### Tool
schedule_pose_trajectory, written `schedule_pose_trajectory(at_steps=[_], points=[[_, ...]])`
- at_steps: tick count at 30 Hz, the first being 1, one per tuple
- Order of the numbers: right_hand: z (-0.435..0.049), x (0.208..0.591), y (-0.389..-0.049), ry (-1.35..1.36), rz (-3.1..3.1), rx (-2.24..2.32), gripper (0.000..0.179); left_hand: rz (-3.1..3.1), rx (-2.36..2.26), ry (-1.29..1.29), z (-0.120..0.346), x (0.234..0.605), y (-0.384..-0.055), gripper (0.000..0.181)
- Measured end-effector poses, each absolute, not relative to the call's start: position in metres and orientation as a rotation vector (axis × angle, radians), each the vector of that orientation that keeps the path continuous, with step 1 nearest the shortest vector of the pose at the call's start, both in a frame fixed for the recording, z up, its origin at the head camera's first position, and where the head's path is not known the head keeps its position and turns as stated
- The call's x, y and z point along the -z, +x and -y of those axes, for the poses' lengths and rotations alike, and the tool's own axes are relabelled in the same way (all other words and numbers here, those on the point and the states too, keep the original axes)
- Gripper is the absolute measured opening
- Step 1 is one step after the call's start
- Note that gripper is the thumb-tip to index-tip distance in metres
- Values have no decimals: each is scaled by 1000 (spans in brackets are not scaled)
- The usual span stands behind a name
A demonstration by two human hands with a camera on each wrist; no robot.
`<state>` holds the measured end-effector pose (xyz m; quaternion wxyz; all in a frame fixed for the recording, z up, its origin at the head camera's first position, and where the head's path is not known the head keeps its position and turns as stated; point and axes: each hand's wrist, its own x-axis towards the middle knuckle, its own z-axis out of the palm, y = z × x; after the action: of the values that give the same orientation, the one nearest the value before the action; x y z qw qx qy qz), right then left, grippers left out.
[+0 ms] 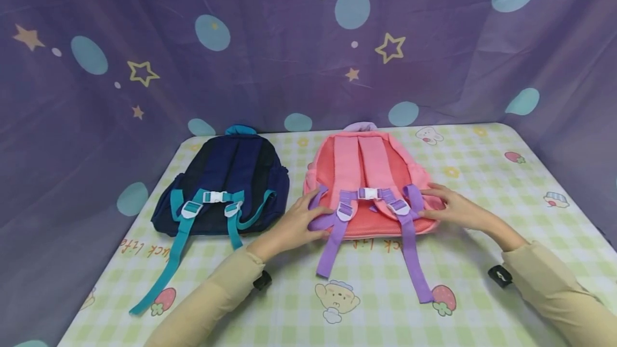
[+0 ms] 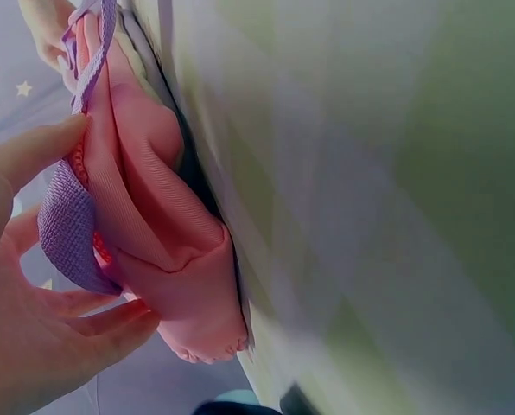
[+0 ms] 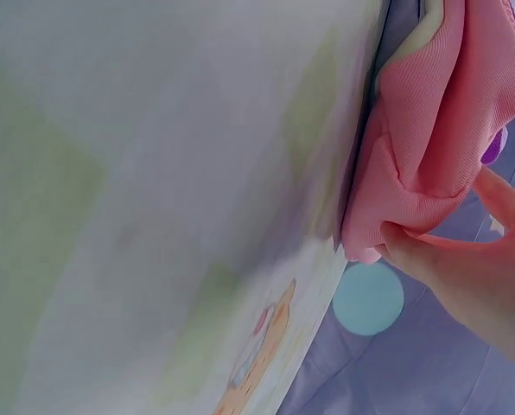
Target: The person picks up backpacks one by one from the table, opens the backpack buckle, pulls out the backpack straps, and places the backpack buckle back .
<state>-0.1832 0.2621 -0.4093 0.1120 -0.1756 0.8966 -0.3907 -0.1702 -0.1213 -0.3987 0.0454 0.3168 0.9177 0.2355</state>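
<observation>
A pink backpack (image 1: 396, 159) lies with its shoulder straps up, a white buckle (image 1: 370, 193) joining them. Two purple webbing straps (image 1: 413, 261) trail from it toward the near side. My left hand (image 1: 301, 221) touches its lower left side, fingers spread. The left wrist view has those fingers (image 2: 123, 333) at the pink fabric, beside a purple strap loop (image 2: 67, 226). At the lower right side is my right hand (image 1: 453, 205); in the right wrist view its fingertips (image 3: 404, 245) press on the pink corner, with some fingers hidden.
Left of the pink backpack lies a dark blue backpack (image 1: 219, 162) with teal straps (image 1: 175, 250) and a white buckle. Both rest on a green checked tablecloth (image 1: 501, 175) with printed cartoons. A purple curtain (image 1: 270, 84) with stars hangs behind the table.
</observation>
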Motion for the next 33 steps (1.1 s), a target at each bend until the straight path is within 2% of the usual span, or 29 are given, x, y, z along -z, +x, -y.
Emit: schedule_pose_trajectory(at_steps=[26, 33], points=[[-223, 412, -183, -517, -2621, 1174, 68, -2819, -739, 924, 159, 398, -165, 45], [-227, 390, -181, -636, -2661, 1139, 57, -2836, -687, 934, 159, 386, -165, 43]])
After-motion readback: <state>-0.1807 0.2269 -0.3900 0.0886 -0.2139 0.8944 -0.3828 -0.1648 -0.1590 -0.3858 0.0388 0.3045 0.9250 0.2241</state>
